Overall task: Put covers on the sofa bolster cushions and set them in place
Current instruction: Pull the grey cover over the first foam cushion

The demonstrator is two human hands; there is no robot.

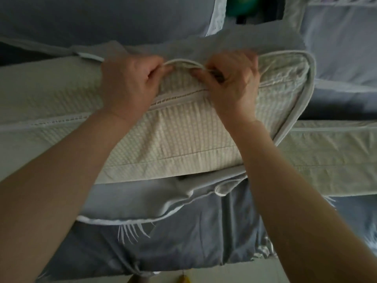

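Note:
A long bolster cushion (183, 137) in a pale ribbed cover with grey piping lies across the sofa in front of me, its zip seam facing up. My left hand (130, 86) pinches the piped edge of the cover's opening at the cushion's top. My right hand (230, 78) pinches the same edge just to the right, and a small dark thing, perhaps the zip pull, shows between its fingers. A grey flap of the cover (224, 43) rises behind both hands.
A blue-grey back cushion (102, 19) stands behind at the upper left and another (342, 48) at the right. Below the bolster hangs grey fabric with white piping and a white leaf print (142, 227). A pale cushion (336, 156) lies at the right.

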